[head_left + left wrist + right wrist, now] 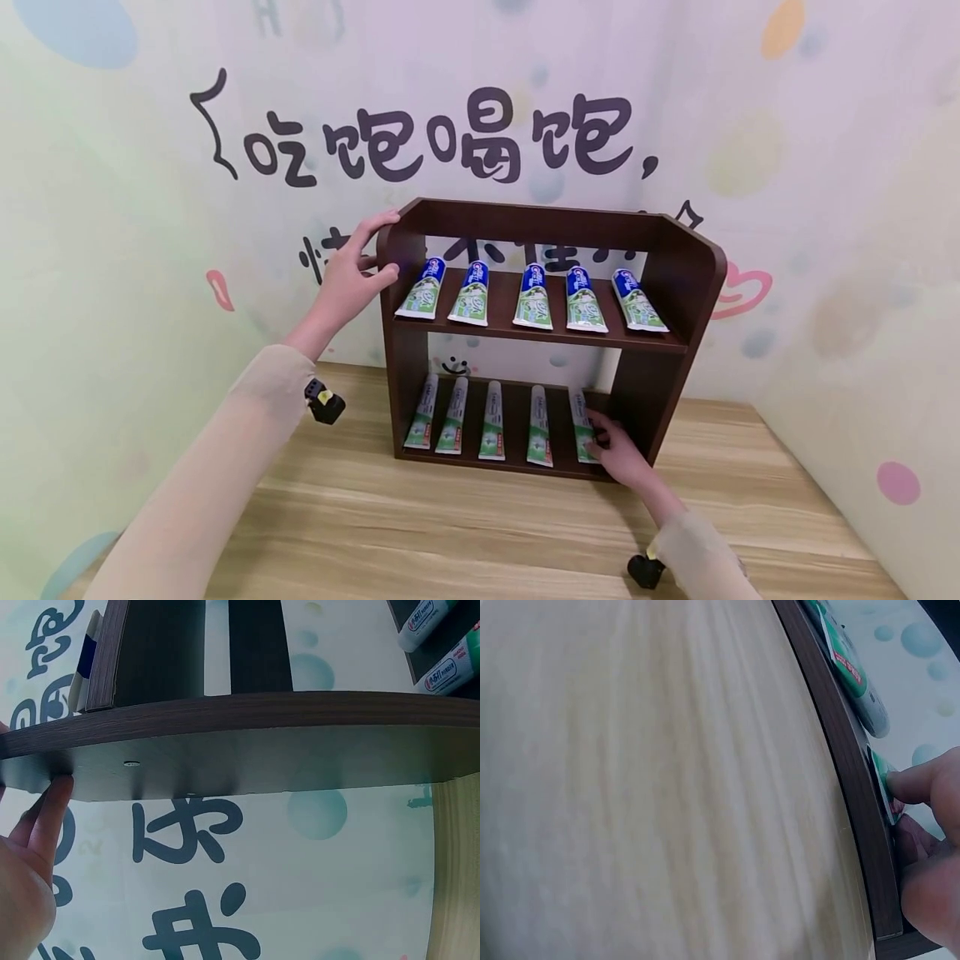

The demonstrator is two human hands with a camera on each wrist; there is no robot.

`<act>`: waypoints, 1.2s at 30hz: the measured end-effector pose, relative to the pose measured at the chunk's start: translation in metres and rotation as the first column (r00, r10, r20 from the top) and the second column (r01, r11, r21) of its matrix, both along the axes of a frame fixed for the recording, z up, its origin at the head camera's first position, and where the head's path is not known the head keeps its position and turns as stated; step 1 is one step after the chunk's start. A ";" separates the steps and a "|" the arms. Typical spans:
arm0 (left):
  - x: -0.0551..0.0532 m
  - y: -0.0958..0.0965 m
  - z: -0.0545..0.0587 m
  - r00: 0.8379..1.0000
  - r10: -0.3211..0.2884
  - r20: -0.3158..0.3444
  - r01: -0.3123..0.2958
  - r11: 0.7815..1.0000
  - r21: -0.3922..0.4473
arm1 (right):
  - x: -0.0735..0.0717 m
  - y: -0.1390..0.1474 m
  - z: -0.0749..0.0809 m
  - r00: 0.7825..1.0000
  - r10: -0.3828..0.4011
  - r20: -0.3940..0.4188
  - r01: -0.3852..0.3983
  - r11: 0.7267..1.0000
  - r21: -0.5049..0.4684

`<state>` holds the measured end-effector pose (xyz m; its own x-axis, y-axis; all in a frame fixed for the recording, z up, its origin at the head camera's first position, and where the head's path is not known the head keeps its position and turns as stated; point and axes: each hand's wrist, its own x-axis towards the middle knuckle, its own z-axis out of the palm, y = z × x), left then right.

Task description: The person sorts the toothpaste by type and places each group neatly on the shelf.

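Observation:
A dark brown two-tier shelf (540, 333) stands on the wooden table. My left hand (351, 279) grips its left side panel near the top, thumb by the front edge and fingers higher up; in the left wrist view the left hand (34, 877) lies against that panel's outer face. On the lower tier my right hand (621, 454) pinches the rightmost green-and-grey toothpaste tube (582, 417), which leans back. In the right wrist view, the right hand (934, 825) has its thumb on the front of this toothpaste tube (885, 780), with the fingers partly hidden.
Several blue-and-green toothpaste tubes (532, 298) lean in a row on the upper tier. More green-and-grey toothpaste tubes (492, 421) line the lower tier. Behind the shelf is a printed wall (480, 50); wood-grained tabletop (420, 533) extends in front.

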<state>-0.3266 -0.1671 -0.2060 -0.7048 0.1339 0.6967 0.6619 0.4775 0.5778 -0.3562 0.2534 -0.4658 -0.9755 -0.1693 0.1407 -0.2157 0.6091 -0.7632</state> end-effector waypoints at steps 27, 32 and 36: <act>-0.035 -0.014 -0.017 0.999 -0.014 -0.034 0.015 1.000 0.012 | 0.001 -0.004 -0.006 0.997 -0.060 -0.038 0.062 0.997 0.053; -0.037 -0.015 -0.018 0.999 -0.009 -0.042 0.009 1.000 0.007 | 0.001 -0.005 -0.008 0.995 -0.080 -0.058 0.082 0.996 0.045; -0.038 -0.014 -0.018 0.999 0.000 -0.046 0.000 1.000 0.003 | 0.003 -0.006 -0.007 0.994 -0.094 -0.063 0.097 0.994 0.040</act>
